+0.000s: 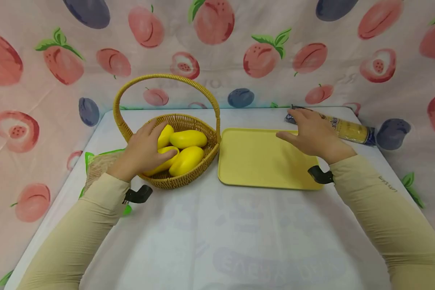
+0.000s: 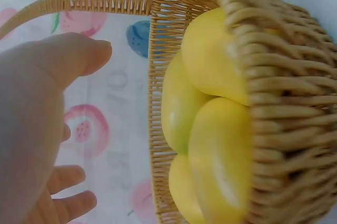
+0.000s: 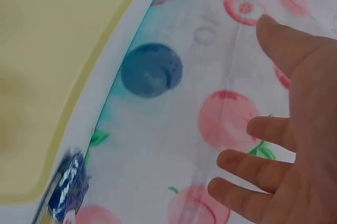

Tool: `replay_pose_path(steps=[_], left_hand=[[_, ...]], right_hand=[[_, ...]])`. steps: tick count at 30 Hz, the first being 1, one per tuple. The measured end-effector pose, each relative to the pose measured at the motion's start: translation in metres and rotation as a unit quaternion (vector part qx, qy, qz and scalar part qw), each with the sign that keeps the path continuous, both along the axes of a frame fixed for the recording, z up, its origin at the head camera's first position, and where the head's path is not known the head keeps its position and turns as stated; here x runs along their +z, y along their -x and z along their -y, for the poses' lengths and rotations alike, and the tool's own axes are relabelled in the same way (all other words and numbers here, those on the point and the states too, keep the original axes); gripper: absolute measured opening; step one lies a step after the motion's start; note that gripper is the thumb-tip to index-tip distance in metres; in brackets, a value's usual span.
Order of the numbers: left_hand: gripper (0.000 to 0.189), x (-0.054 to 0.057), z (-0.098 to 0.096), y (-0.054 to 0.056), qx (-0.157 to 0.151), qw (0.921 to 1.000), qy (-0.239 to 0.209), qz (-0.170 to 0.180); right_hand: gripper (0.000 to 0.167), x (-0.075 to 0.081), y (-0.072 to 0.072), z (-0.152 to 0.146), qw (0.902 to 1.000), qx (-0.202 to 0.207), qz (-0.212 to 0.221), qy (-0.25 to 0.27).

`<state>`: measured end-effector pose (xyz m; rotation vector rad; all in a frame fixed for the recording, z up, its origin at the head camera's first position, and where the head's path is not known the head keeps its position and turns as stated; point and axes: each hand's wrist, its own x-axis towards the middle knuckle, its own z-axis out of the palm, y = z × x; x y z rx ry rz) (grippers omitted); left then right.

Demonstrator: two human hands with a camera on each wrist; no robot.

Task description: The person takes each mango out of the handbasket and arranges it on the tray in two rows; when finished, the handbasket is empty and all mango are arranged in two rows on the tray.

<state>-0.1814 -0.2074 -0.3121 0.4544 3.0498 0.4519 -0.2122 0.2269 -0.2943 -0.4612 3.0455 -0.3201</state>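
Observation:
A wicker basket [image 1: 170, 183] with a tall arched handle stands left of the middle, holding several yellow mangoes [image 1: 188, 139]. Over its left side hovers my left hand [image 1: 143, 150], thumb and fingers spread, overlapping part of the fruit in the head view. The left wrist view shows the mangoes [image 2: 221, 155] heaped inside the woven rim, with the thumb apart from them. My right hand [image 1: 313, 135] is held above the right end of a flat yellow tray [image 1: 253, 157], its fingers extended and nothing in them. In the right wrist view the tray [image 3: 47, 66] lies beside that hand.
A long clear-and-blue packet [image 1: 351, 131] lies at the back right, partly behind the right hand. At the left, a green-edged bag [image 1: 98, 165] is partly hidden by the left arm and basket. A fruit-print curtain [image 1: 210, 60] hangs behind the white table [image 1: 203, 241].

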Motion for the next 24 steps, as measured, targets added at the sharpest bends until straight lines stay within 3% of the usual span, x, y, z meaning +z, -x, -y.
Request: replay_pose_path(steps=[5,13,18,24], left_hand=[[0.082,-0.006,0.01,-0.02,0.009,0.9992,-0.037,-0.012],[0.08,-0.023,0.028,-0.047,0.064,0.9931,-0.097,-0.014],[0.079,-0.034,0.035,-0.059,0.099,0.9862,-0.132,-0.013],[0.08,-0.049,0.041,-0.066,0.122,0.9785,-0.164,-0.026]], right_hand=[[0.088,-0.004,-0.004,0.013,0.9986,0.016,0.001,0.049],[0.082,-0.018,-0.014,0.037,0.9912,0.059,-0.005,0.118],[0.073,-0.025,-0.019,0.053,0.9847,0.103,-0.018,0.14],[0.068,-0.03,-0.022,0.074,0.9766,0.142,-0.019,0.16]])
